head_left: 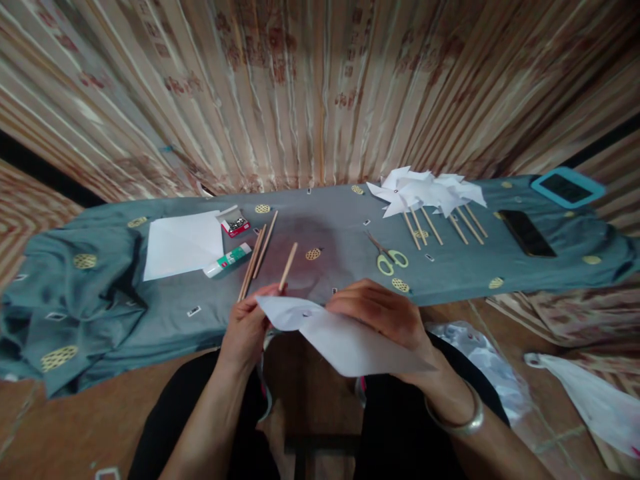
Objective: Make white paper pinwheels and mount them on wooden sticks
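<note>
A partly folded white paper pinwheel (pixel 345 340) is between my two hands, above my lap at the table's near edge. My left hand (pixel 247 327) is closed around a thin wooden stick (pixel 289 265), whose upper end points up and away from me. The pinwheel's left tip lies against the fingers of this hand. My right hand (pixel 377 310) grips the paper from its far side, fingers bent over its upper edge; the thumb is hidden behind the sheet. A small dark spot shows near the paper's centre, too small to make out.
On the cloth-covered table (pixel 330 227) lie white paper sheets (pixel 183 243), a box of metal pins (pixel 234 222), a glue stick (pixel 227 260), loose wooden sticks (pixel 260 257), scissors (pixel 385 255), several finished pinwheels (pixel 425 190), a phone (pixel 527 233) and a blue-framed tablet (pixel 569 187). A curtain (pixel 300 100) hangs behind.
</note>
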Tool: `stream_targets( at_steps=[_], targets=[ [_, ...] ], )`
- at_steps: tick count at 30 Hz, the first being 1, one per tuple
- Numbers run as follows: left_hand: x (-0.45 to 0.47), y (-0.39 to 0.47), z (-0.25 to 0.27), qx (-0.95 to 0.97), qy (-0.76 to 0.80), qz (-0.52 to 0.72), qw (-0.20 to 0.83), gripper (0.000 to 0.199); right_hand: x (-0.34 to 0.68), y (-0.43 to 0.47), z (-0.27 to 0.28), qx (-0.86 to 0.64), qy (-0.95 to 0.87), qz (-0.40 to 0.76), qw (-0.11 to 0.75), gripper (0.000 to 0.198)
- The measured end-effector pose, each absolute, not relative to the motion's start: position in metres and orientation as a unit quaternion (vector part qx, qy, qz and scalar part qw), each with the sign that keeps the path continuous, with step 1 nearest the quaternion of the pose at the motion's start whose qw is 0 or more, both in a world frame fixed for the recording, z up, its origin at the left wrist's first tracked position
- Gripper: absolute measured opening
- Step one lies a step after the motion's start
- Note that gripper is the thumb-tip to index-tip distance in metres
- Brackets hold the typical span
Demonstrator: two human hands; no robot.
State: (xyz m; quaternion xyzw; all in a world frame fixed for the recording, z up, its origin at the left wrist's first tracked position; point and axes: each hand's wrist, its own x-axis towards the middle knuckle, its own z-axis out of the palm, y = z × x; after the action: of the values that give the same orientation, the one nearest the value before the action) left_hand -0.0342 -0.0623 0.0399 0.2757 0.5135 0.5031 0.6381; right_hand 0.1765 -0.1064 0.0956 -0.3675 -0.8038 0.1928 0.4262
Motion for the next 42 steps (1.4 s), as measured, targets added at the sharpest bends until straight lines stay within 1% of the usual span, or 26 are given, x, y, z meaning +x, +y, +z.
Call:
stream_targets(
  at_steps=[1, 4, 6, 9, 11, 16, 22, 26, 29, 33, 38, 42],
  targets=[
    [-0.039, -0.058, 0.042, 0.267, 0.525, 0.517, 0.621, 0.031, 0.177, -0.108, 0.095, -0.36, -0.813, 0.182, 0.421, 0.025],
    [-0.049, -0.052, 0.052, 0.283, 0.526, 0.574, 0.56, 0.029, 0.178, -0.111, 0.089, -0.356, -0.828, 0.156, 0.404, 0.023],
    [-0.05, -0.053, 0.061, 0.324, 0.52, 0.57, 0.547, 0.028, 0.177, -0.112, 0.084, -0.356, -0.839, 0.144, 0.386, 0.023],
    [-0.043, -0.06, 0.074, 0.397, 0.504, 0.476, 0.602, 0.027, 0.176, -0.113, 0.074, -0.346, -0.853, 0.135, 0.366, 0.025],
    [-0.036, -0.065, 0.078, 0.412, 0.5, 0.423, 0.633, 0.027, 0.179, -0.111, 0.069, -0.347, -0.852, 0.139, 0.367, 0.026],
    [-0.022, -0.07, 0.076, 0.453, 0.468, 0.365, 0.665, 0.022, 0.193, -0.105, 0.065, -0.401, -0.823, 0.148, 0.375, 0.028],
    [-0.007, -0.062, 0.067, 0.451, 0.453, 0.349, 0.685, 0.024, 0.203, -0.097, 0.062, -0.405, -0.795, 0.157, 0.423, 0.017],
    [-0.004, -0.062, 0.05, 0.434, 0.471, 0.336, 0.691, 0.028, 0.206, -0.095, 0.06, -0.411, -0.793, 0.152, 0.423, 0.015],
    [-0.005, -0.066, 0.041, 0.432, 0.471, 0.333, 0.693, 0.028, 0.208, -0.095, 0.058, -0.427, -0.787, 0.142, 0.422, 0.015],
    [-0.007, -0.072, 0.04, 0.446, 0.457, 0.317, 0.701, 0.024, 0.209, -0.094, 0.056, -0.426, -0.783, 0.131, 0.434, 0.016],
    [-0.007, -0.072, 0.045, 0.444, 0.463, 0.311, 0.701, 0.032, 0.207, -0.094, 0.055, -0.438, -0.767, 0.132, 0.45, 0.017],
    [-0.008, -0.073, 0.042, 0.456, 0.464, 0.31, 0.693, 0.032, 0.205, -0.095, 0.051, -0.442, -0.759, 0.138, 0.457, 0.02]
  ],
)
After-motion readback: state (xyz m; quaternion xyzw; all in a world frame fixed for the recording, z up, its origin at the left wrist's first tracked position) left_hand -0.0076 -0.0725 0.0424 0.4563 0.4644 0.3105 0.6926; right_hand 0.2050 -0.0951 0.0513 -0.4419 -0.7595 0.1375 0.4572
